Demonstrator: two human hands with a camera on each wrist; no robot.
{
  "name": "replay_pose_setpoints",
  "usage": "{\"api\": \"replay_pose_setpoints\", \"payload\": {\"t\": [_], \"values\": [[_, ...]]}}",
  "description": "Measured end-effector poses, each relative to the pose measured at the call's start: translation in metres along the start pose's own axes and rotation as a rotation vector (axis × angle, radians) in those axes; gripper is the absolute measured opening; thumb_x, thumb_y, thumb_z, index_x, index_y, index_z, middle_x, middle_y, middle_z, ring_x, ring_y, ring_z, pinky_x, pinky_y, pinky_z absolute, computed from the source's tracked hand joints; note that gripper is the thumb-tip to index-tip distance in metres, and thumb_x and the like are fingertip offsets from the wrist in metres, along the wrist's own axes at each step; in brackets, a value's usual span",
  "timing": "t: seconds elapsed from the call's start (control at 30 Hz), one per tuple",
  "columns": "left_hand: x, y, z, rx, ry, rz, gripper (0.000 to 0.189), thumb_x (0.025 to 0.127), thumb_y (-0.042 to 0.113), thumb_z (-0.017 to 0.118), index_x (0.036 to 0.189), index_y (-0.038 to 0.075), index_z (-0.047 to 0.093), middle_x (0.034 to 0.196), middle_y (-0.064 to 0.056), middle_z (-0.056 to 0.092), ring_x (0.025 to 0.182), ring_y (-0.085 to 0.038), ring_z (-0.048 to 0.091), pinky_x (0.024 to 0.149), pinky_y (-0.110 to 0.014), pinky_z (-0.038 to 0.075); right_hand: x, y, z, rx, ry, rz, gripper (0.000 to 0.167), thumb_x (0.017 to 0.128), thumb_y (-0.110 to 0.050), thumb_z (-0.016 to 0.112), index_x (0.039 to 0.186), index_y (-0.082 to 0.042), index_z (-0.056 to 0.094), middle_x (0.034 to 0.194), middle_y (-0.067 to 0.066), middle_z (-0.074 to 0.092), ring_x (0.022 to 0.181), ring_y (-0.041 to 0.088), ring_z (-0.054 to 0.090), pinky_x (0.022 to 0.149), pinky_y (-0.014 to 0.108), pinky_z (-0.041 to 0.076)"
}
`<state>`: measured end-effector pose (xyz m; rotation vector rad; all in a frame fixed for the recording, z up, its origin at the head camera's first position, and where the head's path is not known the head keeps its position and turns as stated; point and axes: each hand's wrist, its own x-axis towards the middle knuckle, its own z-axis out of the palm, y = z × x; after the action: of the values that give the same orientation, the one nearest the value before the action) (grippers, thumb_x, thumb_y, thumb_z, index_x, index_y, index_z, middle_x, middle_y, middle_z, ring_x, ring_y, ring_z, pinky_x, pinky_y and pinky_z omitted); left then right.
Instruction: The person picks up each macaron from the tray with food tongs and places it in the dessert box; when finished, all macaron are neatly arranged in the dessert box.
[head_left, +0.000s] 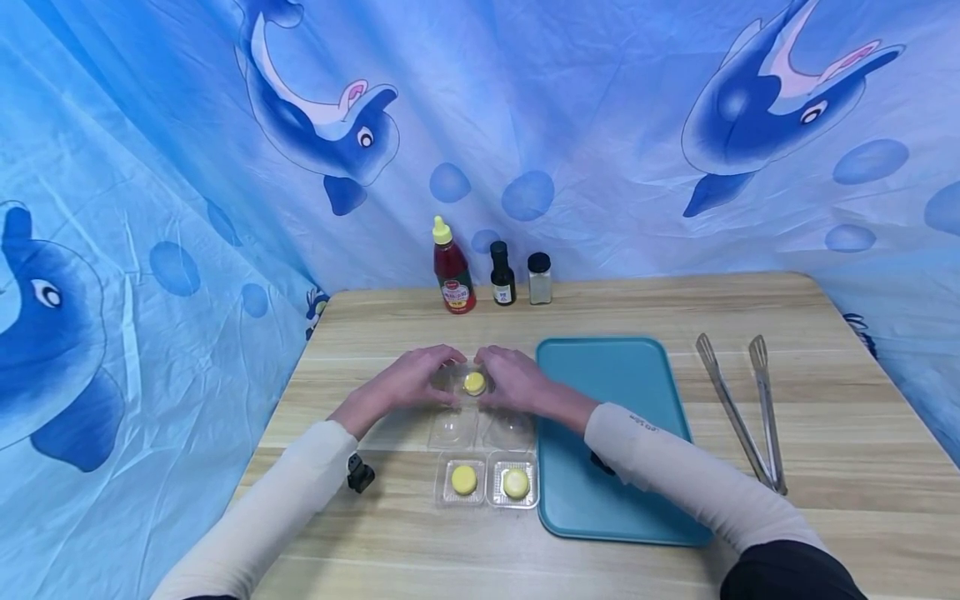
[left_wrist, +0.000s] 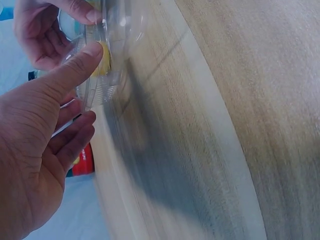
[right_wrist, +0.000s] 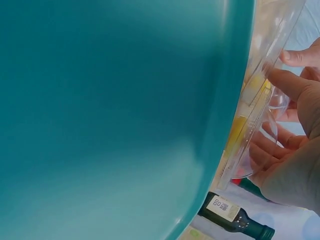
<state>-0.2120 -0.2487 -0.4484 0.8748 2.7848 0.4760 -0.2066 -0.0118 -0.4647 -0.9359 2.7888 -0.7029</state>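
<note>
Both hands hold a small clear plastic container [head_left: 454, 379] with a yellow macaron [head_left: 474, 383] in it, above the tabletop. My left hand [head_left: 417, 380] grips its left side; in the left wrist view the thumb [left_wrist: 82, 62] lies on one face, with fingers behind. From the right, my right hand [head_left: 517, 382] grips the same container, thumb and fingers on either side of it in the right wrist view. Nearer the body, two clear containers lie with lids [head_left: 452, 428] folded back, holding a yellow macaron [head_left: 464, 480] and a paler one [head_left: 516, 483].
A teal tray [head_left: 600, 500] lies right of the containers, under the right forearm. Metal tongs [head_left: 738, 417] rest farther right. Along the back stand a red sauce bottle [head_left: 453, 271], a small dark bottle [head_left: 502, 279] and a black-capped jar [head_left: 539, 282]. A dolphin-print curtain [head_left: 600, 125] hangs behind.
</note>
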Motion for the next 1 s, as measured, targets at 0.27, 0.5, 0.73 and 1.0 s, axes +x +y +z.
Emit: {"api": "replay_pose_setpoints", "payload": {"t": [0.27, 0.5, 0.73, 1.0], "values": [[-0.001, 0.000, -0.002, -0.007, -0.034, -0.013, 0.082, 0.083, 0.041, 0.092, 0.151, 0.012, 0.056, 0.145, -0.009, 0.064, 0.133, -0.028, 0.060, 0.117, -0.048, 0.047, -0.003, 0.005, -0.008, 0.082, -0.020, 0.006, 0.088, 0.080, -0.032, 0.096, 0.151, -0.005, 0.053, 0.147, 0.014, 0.062, 0.133, 0.031, 0.060, 0.114, 0.046, 0.050], [-0.004, 0.004, -0.007, -0.019, 0.007, -0.024, 0.077, 0.092, 0.043, 0.084, 0.156, 0.013, 0.052, 0.156, -0.009, 0.056, 0.143, -0.030, 0.052, 0.121, -0.053, 0.041, -0.019, 0.017, -0.026, 0.148, 0.035, -0.043, 0.089, 0.085, -0.030, 0.093, 0.156, 0.000, 0.048, 0.153, 0.019, 0.055, 0.128, 0.034, 0.063, 0.113, 0.048, 0.051], [-0.008, 0.020, -0.012, -0.033, 0.102, 0.049, 0.066, 0.095, 0.034, 0.083, 0.152, 0.013, 0.057, 0.150, -0.005, 0.062, 0.136, -0.026, 0.060, 0.116, -0.050, 0.047, -0.048, 0.024, -0.041, 0.121, 0.054, -0.079, 0.084, 0.088, -0.025, 0.090, 0.155, 0.003, 0.048, 0.158, 0.020, 0.051, 0.146, 0.038, 0.048, 0.122, 0.053, 0.040], [-0.018, 0.049, -0.001, 0.002, 0.074, 0.159, 0.059, 0.092, 0.034, 0.085, 0.143, 0.011, 0.066, 0.139, -0.003, 0.070, 0.129, -0.023, 0.065, 0.111, -0.047, 0.053, -0.084, 0.025, -0.042, 0.108, 0.073, -0.032, 0.082, 0.088, -0.029, 0.091, 0.155, -0.005, 0.051, 0.155, 0.015, 0.054, 0.144, 0.035, 0.051, 0.117, 0.055, 0.046]]}}
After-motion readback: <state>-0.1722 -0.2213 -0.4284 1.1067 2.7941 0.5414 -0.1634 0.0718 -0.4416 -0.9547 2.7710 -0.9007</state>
